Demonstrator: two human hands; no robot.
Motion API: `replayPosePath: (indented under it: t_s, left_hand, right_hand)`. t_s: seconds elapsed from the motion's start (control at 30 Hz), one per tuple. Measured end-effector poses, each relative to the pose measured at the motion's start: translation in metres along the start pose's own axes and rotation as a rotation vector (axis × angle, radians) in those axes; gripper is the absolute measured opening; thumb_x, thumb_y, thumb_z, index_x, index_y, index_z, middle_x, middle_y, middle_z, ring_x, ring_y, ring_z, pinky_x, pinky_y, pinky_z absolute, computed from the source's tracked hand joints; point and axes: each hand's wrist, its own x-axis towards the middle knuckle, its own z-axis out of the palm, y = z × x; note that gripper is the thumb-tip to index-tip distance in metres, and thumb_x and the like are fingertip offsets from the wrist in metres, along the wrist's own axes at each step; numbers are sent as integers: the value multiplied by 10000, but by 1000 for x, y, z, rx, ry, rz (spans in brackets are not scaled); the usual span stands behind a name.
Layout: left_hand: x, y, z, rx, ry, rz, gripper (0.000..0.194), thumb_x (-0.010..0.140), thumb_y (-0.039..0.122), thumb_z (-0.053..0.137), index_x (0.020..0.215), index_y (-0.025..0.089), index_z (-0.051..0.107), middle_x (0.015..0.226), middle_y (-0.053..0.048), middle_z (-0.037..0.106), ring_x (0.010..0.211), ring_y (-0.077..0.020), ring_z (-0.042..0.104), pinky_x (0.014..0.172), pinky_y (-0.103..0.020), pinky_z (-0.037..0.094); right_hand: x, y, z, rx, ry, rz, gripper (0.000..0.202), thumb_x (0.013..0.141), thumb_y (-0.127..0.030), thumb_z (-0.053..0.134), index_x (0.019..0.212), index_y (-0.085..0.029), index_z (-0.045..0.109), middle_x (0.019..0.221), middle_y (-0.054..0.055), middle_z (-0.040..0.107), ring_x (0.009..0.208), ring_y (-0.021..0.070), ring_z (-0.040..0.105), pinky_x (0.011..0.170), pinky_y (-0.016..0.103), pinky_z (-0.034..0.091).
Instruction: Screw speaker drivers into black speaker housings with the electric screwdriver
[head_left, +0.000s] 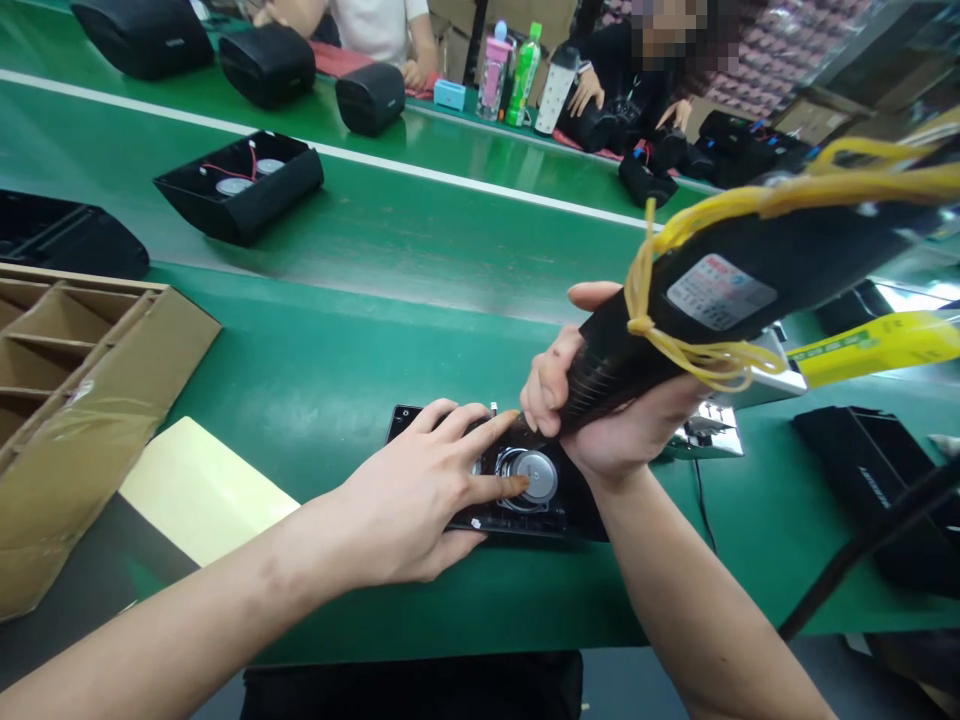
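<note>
In the head view my right hand (626, 420) is wrapped around a black electric screwdriver (720, 275), which has yellow elastic bands tied about it. The tool slants down toward a black speaker panel (581, 515) lying on the green bench; its tip is hidden behind my fingers. Spread fingers of my left hand (439, 480) rest across the panel, the thumb at its near edge. One fingertip touches a round silver speaker driver (538, 476) set in the panel. Part of another driver is covered by my left fingers.
At left stands a divided cardboard box (112, 440) beside a pale yellow sheet (206, 490). An open black speaker shell (244, 190) sits on the green conveyor belt (420, 215). A metal device (709, 430) and another black shell (877, 490) lie right. Two people work across.
</note>
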Motion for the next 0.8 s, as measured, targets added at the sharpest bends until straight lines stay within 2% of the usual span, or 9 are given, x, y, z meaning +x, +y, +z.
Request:
replayPosePath:
  t_s: [0.23,0.43,0.63,0.8]
  left_hand:
    - [0,-1,2,9,-7,3,556,924,439,682,1472,392,605,1658,-136,404,1482,-403,415,1172,-607,320]
    - [1,-2,3,19,4,6,568,918,439,689,1477,388,602,1638,-139,424,1488,-409,404,1172,-608,317]
    - [1,-2,2,16,2,10,573,928,446,674,1492,379,597,1590,-135,476,1475,-407,413,1165,-600,334]
    - [1,-1,2,7,10,13,563,921,437,678,1476,365,617,1553,-137,501,1455,-407,425,1161,-600,340]
  right_hand:
    - [3,-4,-1,-13,65,-44,655,881,-817,600,1216,-257,668,582,-62,557,324,107,415,303,229,346]
    - [2,-5,1,-30,15,1,624,889,-816,593,1182,-270,665,593,-59,576,339,113,434,308,232,366]
    - [-1,-3,4,-65,-6,60,660,825,-873,605,1128,-289,662,591,-77,568,346,103,426,319,220,381]
    - [-2,-2,5,-70,-34,60,659,846,-853,595,1168,-283,670,600,-78,558,351,89,421,328,207,370]
